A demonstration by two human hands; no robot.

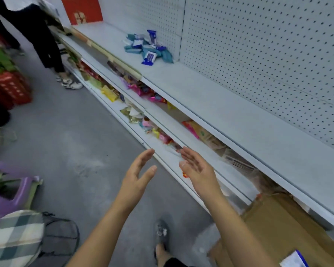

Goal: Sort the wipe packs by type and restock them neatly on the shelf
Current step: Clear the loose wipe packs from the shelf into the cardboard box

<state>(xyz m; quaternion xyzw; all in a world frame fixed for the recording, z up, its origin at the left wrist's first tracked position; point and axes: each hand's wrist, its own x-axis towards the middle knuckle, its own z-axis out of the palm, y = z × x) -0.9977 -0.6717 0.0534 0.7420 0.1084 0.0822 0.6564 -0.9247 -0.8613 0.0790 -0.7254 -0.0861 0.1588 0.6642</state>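
Before the shelf (229, 112), my left hand (138, 176) and right hand (198, 169) hover with fingers straight, palms facing, holding nothing; wipe packs (148, 48) lie heaped farther along the shelf, well apart from both hands.

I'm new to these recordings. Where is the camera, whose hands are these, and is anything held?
No machine here: one camera sits on a person's head, looking forward and down, so the two bare arms coming in from the bottom are the wearer's own. The left hand and the right hand are open, palms facing each other, and hold nothing. Further along the pale grey metal top shelf lies a loose, unsorted pile of teal and blue-and-white wipe packs. The shelves below hold colourful snack packets; a brown cardboard box stands at the lower right.
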